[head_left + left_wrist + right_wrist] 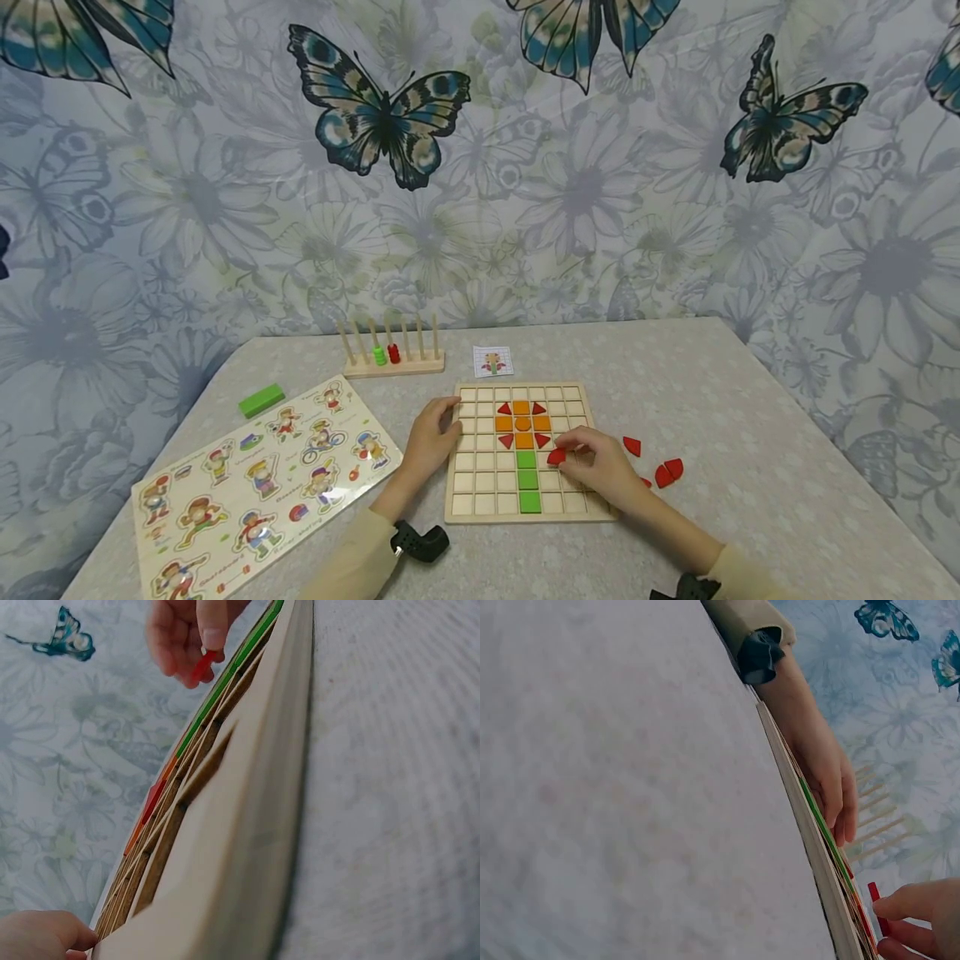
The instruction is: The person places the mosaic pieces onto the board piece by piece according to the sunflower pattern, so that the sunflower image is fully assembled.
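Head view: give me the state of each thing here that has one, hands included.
Left hand: rests on the grid board's left edge, fingers relaxed.
Right hand: pinches a red piece over the board.
Grid board: flat on the table, partly filled with a flower pattern.
Loose red pieces: lying on the table right of the board.
Peg rack: upright, green and red rings on two pegs.

Pale beige long sleeves are worn on both arms, ending short of the wrists. A black strap-mounted device is fastened at the left wrist, and a similar black mount is seen at the right
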Motion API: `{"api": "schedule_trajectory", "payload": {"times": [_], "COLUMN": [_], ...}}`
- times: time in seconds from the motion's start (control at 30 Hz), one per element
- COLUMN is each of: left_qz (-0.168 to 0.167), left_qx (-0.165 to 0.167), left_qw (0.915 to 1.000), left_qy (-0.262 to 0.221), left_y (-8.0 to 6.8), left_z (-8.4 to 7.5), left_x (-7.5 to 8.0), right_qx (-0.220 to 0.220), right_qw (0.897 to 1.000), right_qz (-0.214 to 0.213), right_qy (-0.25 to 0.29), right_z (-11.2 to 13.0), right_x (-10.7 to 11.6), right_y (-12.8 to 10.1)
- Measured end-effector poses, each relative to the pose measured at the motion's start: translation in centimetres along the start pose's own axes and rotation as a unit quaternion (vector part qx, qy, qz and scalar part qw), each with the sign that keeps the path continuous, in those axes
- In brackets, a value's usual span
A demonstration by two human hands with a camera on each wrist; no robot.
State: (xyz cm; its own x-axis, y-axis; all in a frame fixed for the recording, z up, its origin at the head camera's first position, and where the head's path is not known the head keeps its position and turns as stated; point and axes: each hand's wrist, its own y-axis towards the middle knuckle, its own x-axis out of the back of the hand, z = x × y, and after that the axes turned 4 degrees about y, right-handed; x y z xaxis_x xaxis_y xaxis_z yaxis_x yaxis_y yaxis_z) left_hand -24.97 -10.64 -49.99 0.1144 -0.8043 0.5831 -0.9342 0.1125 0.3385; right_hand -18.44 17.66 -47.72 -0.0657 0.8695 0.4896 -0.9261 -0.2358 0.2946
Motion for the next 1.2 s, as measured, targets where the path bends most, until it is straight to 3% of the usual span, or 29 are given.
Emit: {"api": "schedule_trajectory", "payload": {"times": [0.23,0.63,1.2], "left_qz": [-0.001,0.002,0.004], "left_qx": [0.003,0.014,0.01], "left_qw": [1.0,0.9998,0.9999], "left_qy": [-0.003,-0.01,-0.009], "left_y": [0.0,0.0,-0.1], "left_z": [0.1,0.0,-0.3], "left_x": [0.0,0.0,0.2], "right_qx": [0.003,0.007,0.044], "right_qw": [1.0,1.0,0.999], "right_qz": [0.025,-0.007,0.015], "right_qy": [0.004,0.017,-0.024], "right_z": [-0.3,-0.9,-0.7], "right_x": [-1.0,-1.3,-1.3], "right_y": [-0.3,-0.3,-0.3]}}
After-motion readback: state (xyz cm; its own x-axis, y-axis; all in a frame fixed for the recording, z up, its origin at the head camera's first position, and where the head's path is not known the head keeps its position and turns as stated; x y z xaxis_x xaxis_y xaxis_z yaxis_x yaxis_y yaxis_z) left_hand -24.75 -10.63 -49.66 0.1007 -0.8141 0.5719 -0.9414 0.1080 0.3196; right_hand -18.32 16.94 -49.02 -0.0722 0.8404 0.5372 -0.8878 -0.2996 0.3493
